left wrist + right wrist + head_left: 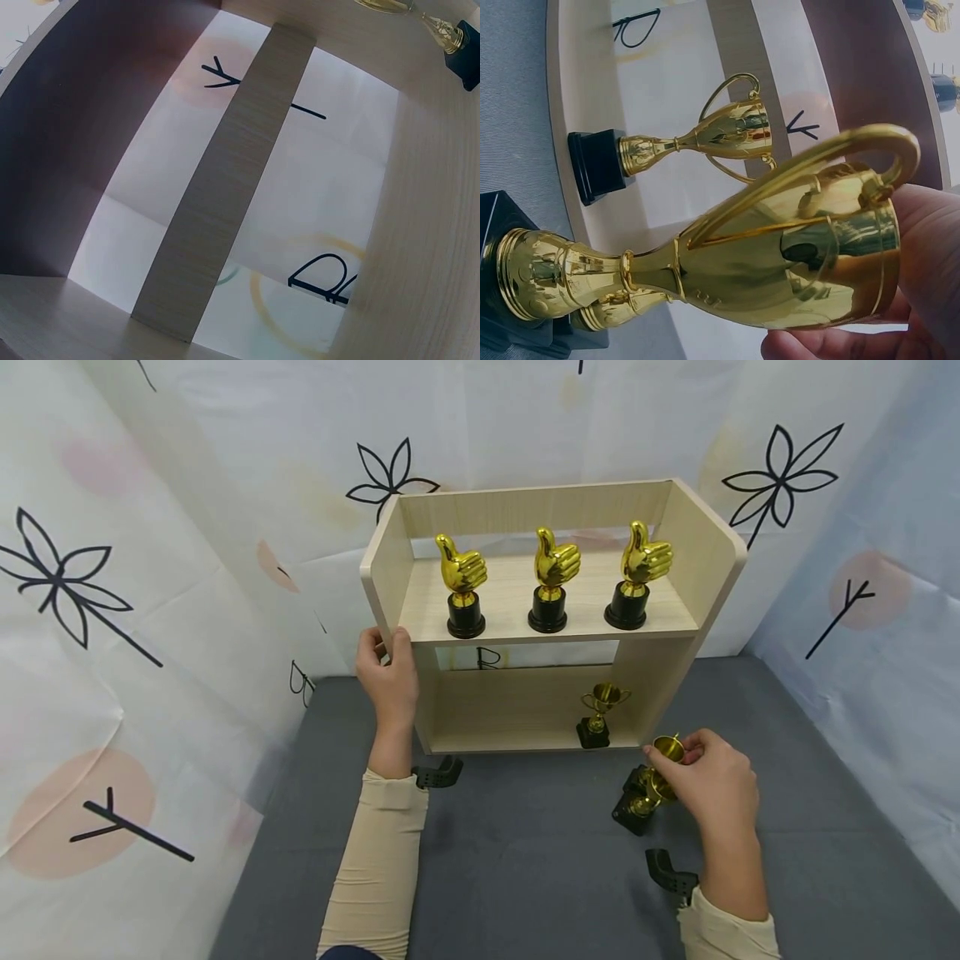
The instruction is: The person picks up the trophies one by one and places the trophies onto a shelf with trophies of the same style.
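My left hand grips the left side of a light wooden two-tier shelf, at the middle board's end. At front right, my right hand pinches a gold trophy cup near its rim between thumb and fingers. A second gold trophy cup is right beside it, nearer the wrist camera, and partly covers the held one. Both have black bases. Another gold trophy cup stands upright on the lower tier, toward the right.
Three gold thumbs-up trophies with black bases, a left one, a middle one and a right one, stand along the upper tier. The shelf stands on a grey cloth surface, before a patterned white curtain.
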### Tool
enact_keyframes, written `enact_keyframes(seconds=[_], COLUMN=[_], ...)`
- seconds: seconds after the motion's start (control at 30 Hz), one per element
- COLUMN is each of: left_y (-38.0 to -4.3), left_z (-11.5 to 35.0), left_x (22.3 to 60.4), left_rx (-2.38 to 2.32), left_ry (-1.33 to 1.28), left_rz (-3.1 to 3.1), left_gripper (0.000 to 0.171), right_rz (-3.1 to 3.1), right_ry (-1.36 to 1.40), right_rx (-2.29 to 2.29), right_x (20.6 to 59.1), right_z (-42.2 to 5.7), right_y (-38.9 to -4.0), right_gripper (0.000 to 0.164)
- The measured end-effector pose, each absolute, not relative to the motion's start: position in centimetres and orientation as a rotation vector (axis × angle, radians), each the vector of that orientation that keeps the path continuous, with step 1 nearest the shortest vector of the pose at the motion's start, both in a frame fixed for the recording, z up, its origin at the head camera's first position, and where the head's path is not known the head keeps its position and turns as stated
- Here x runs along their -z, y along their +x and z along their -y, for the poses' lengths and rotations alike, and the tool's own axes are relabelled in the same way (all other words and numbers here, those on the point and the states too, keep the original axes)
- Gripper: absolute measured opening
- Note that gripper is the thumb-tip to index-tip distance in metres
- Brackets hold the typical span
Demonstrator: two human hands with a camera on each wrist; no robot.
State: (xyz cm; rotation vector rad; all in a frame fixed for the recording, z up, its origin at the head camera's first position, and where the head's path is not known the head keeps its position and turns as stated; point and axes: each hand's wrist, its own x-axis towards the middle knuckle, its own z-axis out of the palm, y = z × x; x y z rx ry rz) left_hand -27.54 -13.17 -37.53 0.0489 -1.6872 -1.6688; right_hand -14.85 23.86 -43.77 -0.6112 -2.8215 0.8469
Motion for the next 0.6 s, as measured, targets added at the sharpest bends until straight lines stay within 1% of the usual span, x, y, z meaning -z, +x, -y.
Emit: enact_keyframes(seconds=[0.13, 0.6], left_y=[-28.5, -28.8], left_z=[13.6, 13.8], left_x=[38.5, 38.9], left_rx=[1.656, 1.646], left_ry=[0.065, 0.052], left_rz=[1.695, 1.709], left_gripper=[0.026, 0.027], right_rz=[2.814, 2.797], right_ry=[-0.612, -0.597], right_rx=[-0.852, -0.842], right_x=[43.8, 43.9], right_z=[-24.0, -24.4], right_y=[-14.9, -15.0], right_gripper=[0.071, 0.07])
